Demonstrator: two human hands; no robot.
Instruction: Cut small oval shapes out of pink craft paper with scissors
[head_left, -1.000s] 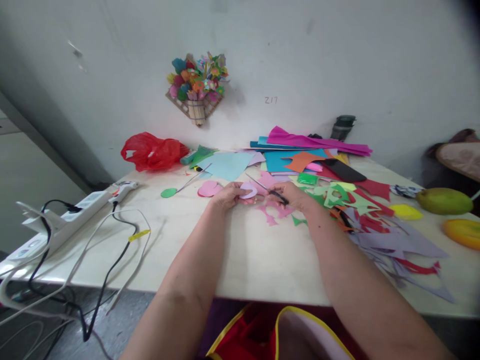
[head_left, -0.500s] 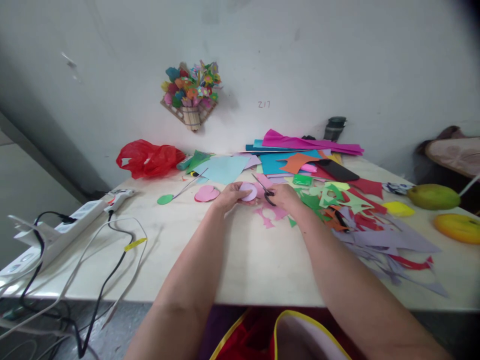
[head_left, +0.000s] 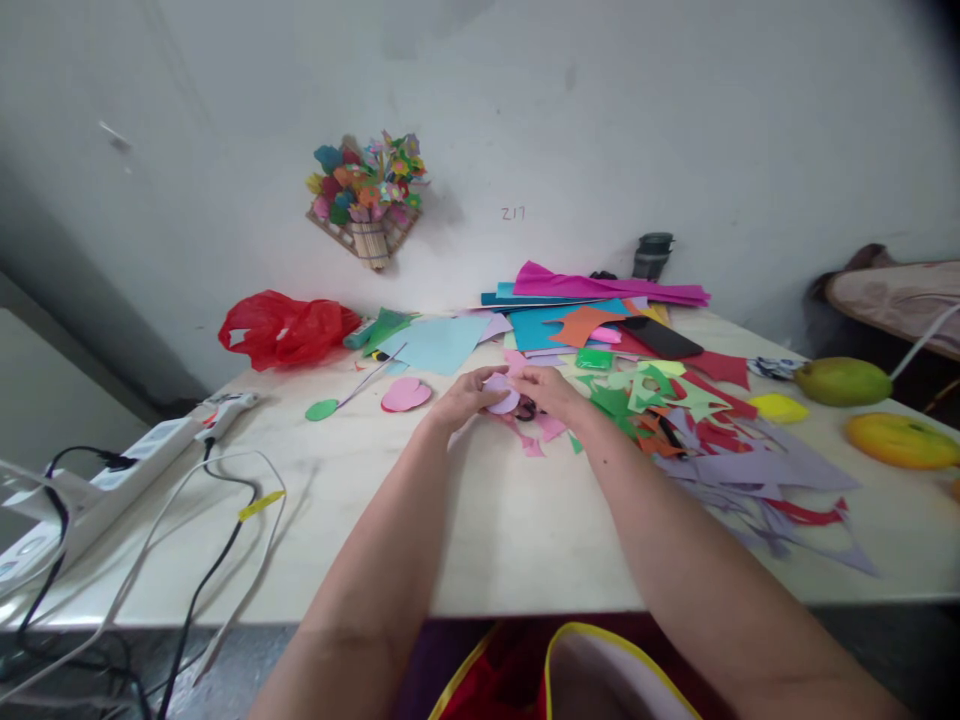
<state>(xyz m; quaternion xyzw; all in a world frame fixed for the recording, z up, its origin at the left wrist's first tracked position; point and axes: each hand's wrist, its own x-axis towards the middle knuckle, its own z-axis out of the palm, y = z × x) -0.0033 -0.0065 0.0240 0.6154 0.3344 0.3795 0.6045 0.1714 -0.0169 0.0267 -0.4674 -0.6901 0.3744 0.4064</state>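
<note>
A lilac paper disc [head_left: 504,396] is pinched in my left hand [head_left: 466,394], thumb on top. My right hand [head_left: 553,390] has its fingertips together at the disc's right edge, touching it. Under those fingers show the black handles of scissors [head_left: 527,409]; the blades are hidden, and I cannot tell whether the scissors rest on the table. Pink paper scraps [head_left: 531,443] lie just below the hands. To the left are pink rounded paper cutouts [head_left: 407,394], and beyond them a green paper disc [head_left: 322,410] beside a thin stick [head_left: 367,378].
Coloured paper scraps [head_left: 757,470] spread across the right side. Paper sheets [head_left: 442,340] and a black phone-like slab [head_left: 660,338] lie behind. A red plastic bag [head_left: 289,330] sits back left; a power strip [head_left: 105,490] with cables runs along the left edge. Mangoes [head_left: 844,382] lie far right.
My right hand has moved left to the lilac disc, its fingers now at the disc's edge. The scissors, earlier pointing up from that hand, are now mostly hidden beneath it. The view has shifted slightly.
</note>
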